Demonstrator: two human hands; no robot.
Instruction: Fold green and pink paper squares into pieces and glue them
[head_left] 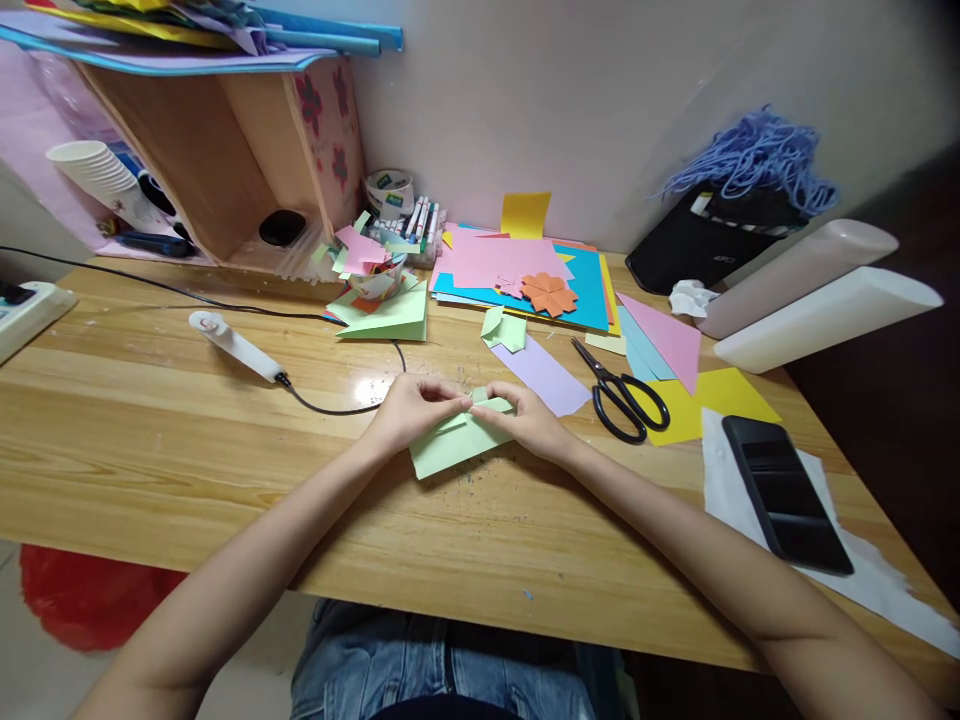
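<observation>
A light green sheet of paper, partly folded, lies on the wooden table in front of me. My left hand pinches its upper left edge, fingers closed on the fold. My right hand pinches the upper right part of the same paper. The two hands almost touch at the top of the fold. A lilac paper strip lies just beyond my right hand.
Black scissors lie right of my hands. Beyond are a stack of coloured papers with an orange paper flower, a black phone on white paper, yellow paper, a white corded tool, green folded paper and a wooden shelf.
</observation>
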